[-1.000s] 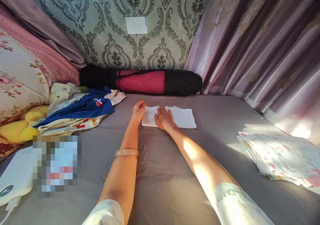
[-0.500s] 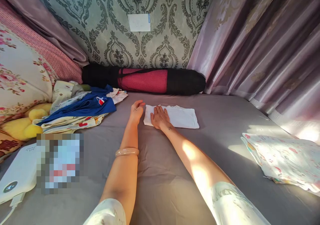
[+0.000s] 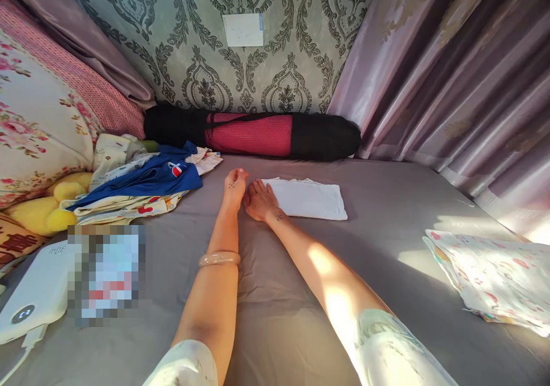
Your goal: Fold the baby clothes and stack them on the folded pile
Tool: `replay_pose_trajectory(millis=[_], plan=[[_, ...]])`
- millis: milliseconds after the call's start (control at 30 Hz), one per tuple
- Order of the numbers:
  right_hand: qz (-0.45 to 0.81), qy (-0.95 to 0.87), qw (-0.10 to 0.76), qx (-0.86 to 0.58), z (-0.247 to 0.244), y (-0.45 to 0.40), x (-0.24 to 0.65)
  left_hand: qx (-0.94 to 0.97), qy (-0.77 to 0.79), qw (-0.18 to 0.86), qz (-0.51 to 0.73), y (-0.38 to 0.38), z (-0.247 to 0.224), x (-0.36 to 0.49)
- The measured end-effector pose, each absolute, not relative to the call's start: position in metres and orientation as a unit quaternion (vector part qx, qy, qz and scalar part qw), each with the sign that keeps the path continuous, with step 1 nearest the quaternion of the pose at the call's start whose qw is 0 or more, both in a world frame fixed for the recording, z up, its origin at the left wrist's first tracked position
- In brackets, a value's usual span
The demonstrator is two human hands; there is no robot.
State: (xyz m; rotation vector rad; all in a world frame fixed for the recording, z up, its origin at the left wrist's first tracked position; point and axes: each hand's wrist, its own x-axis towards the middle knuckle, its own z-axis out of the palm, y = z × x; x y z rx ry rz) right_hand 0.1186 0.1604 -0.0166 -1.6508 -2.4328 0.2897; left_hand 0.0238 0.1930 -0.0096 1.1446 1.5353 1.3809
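Note:
A folded white cloth [image 3: 307,199] lies flat on the grey sheet [image 3: 296,271]. My right hand [image 3: 260,200] rests palm down over the cloth's left end, its fingers stretched out and holding nothing. Just to the left, my left hand [image 3: 235,186] is beside the cloth without touching it. Its fingers are curled inward, and whatever lies between them, if anything, is too small to make out. A pale bangle [image 3: 219,259] circles my left forearm.
A black and pink rolled bag [image 3: 249,136] lies along the wall. Crumpled clothes with a blue garment [image 3: 150,174] and a yellow plush [image 3: 38,214] are at left, near a white power bank [image 3: 36,291]. A folded patterned cloth [image 3: 494,277] lies at right.
My right hand has slid left across the white cloth to its left end. The fingers of my left hand have drawn closer together. The view has shifted slightly.

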Motion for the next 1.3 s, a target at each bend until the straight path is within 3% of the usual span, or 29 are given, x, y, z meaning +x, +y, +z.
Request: replay_pose_trajectory(millis=[200, 367, 733, 1133, 1300], plan=[[0.136, -0.816, 0.116, -0.550, -0.010, 0.165, 0.127, 0.462, 0.590, 0.371, 0.548, 0.198, -0.014, 0.026], [0.076, -0.782, 0.167, -0.595, 0.002, 0.160, 0.169, 0.524, 0.593, 0.309, 0.527, 0.202, -0.017, 0.038], [0.038, -0.776, 0.092, -0.623, -0.018, 0.145, 0.240, 0.741, 0.558, 0.260, 0.269, 0.184, -0.021, 0.094], [0.108, -0.756, 0.149, -0.628, -0.007, 0.152, 0.269, 0.781, 0.570, 0.186, 0.176, 0.176, -0.018, 0.098], [0.082, -0.737, 0.088, -0.665, -0.015, 0.146, 0.294, 0.782, 0.596, 0.139, 0.114, 0.168, -0.019, 0.109]])
